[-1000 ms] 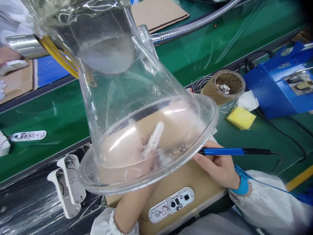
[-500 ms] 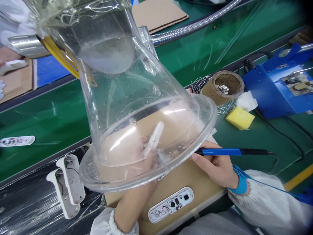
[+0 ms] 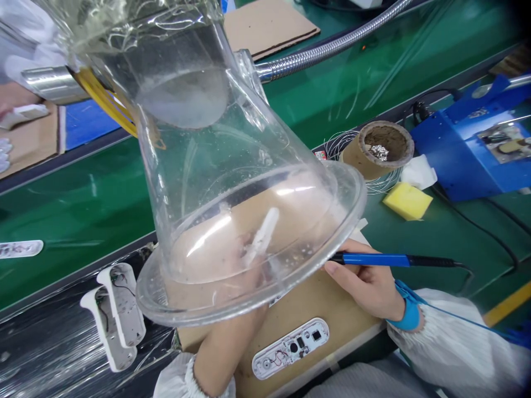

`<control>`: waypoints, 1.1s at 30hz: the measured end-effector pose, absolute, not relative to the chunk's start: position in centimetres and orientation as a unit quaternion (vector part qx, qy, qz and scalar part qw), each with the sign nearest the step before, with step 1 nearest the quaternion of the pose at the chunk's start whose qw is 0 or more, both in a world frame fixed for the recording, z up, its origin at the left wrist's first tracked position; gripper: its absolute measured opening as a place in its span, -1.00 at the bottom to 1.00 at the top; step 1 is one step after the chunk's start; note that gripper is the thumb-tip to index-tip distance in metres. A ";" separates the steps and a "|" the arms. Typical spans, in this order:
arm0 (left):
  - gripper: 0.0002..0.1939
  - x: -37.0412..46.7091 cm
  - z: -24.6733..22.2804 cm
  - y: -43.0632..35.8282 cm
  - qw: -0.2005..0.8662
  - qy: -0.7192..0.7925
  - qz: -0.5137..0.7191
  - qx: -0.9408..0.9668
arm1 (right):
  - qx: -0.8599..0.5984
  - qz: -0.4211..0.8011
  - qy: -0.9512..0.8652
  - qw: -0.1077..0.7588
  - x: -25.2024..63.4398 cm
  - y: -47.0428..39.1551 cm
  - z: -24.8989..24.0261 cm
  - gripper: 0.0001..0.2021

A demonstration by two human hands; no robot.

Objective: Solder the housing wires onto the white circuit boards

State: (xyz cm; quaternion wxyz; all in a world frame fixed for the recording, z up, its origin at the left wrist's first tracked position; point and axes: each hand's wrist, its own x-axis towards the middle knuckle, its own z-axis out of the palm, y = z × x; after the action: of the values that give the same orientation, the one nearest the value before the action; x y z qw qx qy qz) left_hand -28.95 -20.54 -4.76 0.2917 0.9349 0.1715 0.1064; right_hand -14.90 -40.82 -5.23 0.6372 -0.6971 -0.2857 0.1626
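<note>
Behind the clear fume hood [image 3: 232, 155], my left hand [image 3: 244, 271] is closed on a slim white casing [image 3: 264, 232]; the plastic blurs its fingers. My right hand [image 3: 369, 284], wearing a blue wrist strap [image 3: 409, 312], grips a blue and black soldering iron [image 3: 377, 259]. The iron's tip is hidden behind the hood's rim. On the brown board [image 3: 319, 298] below lies a white casing with a circuit board and red wires [image 3: 290, 348]. Two white handle-shaped shells [image 3: 120, 315] rest on the black wrapped surface at the left.
A cardboard cup [image 3: 384, 146] with metal wool, solder wire, a yellow sponge [image 3: 407, 200] and a blue device [image 3: 464, 143] are at the right. A metal flexible duct [image 3: 332, 52] crosses the top. Another person's hand [image 3: 16, 102] holds a white part at upper left.
The white casing on the green belt at the far left has shifted left. My two hands have hardly moved and hold the same things.
</note>
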 end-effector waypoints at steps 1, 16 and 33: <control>-0.79 -28.9 -4.7 -20.5 0.295 0.171 0.105 0.934 | -0.695 0.166 -0.288 0.637 -14.9 -40.8 -5.2 -0.73; -0.73 -28.8 -4.7 -20.5 0.182 0.120 0.090 0.972 | -0.699 0.173 -0.288 0.631 -14.7 -40.7 -4.8 -0.76; -0.81 -29.4 -4.8 -20.1 0.183 0.110 0.124 0.969 | -0.699 0.130 -0.250 0.657 -14.8 -41.3 -5.6 -0.82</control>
State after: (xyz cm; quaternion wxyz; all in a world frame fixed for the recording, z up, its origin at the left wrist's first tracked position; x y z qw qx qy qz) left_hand -29.44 -20.09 -4.80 0.1831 0.9690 0.1105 0.1238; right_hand -14.76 -41.33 -5.65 0.6568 -0.6995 -0.2497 0.1302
